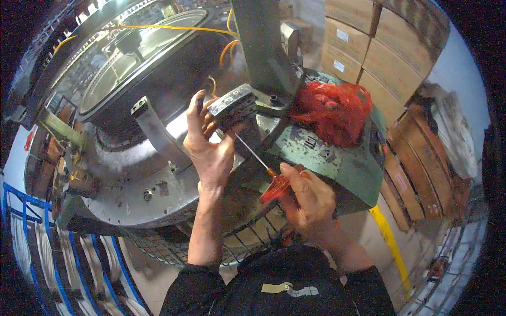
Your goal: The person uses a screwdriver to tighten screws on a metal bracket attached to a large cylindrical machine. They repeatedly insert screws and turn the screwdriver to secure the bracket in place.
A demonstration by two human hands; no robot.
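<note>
My right hand (311,203) is closed around a screwdriver (274,188) with a see-through red-orange handle. Its thin metal shaft slants up and left, and the tip ends by my left thumb. My left hand (208,155) is at a worn grey metal block (232,102) on the machine. The thumb lies on its near side and the other fingers curl at its left side, partly hidden. What the screwdriver tip touches is too small to make out.
A round machine with a wide metal rim (174,197) fills the left and middle. A red plastic bag (337,113) lies on a chipped green plate (316,150). An upright green post (261,47) stands behind the block. Cardboard boxes (395,58) are stacked at right, near a yellow floor line (390,247).
</note>
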